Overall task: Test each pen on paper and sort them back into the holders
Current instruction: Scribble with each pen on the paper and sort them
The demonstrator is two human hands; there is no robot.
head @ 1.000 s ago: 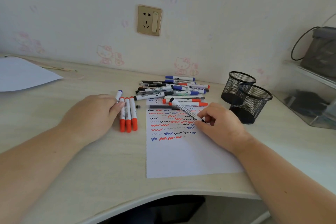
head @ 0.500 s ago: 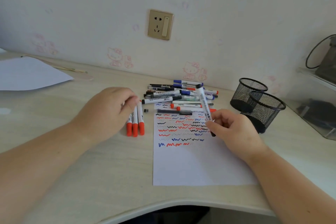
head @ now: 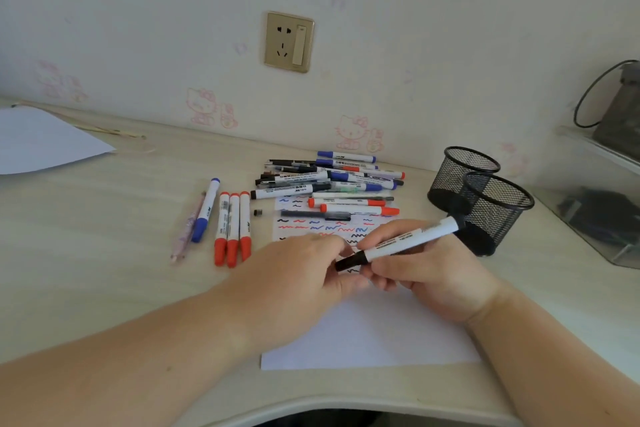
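My right hand [head: 429,270] grips a white marker with a black cap [head: 401,243], held level above the test paper [head: 367,333]. My left hand [head: 304,274] has its fingertips at the marker's black capped end. The paper carries rows of red, blue and black squiggles. Behind it lies a pile of several pens [head: 329,180]. To the left lie three red-capped markers [head: 232,229], a blue-capped marker [head: 206,210] and a pink pen [head: 187,232]. Two black mesh holders [head: 498,211] stand at the right, both looking empty.
A small black cap [head: 258,212] lies beside the paper. Another white sheet [head: 45,139] sits far left. A clear shelf with a dark bag [head: 616,121] is at the right edge. The desk's curved front edge [head: 311,409] runs close below my arms.
My right hand lifted the marker off the paper and turned it level. My left hand left the red markers and moved right to the marker's capped end. The blue marker and pink pen now show.
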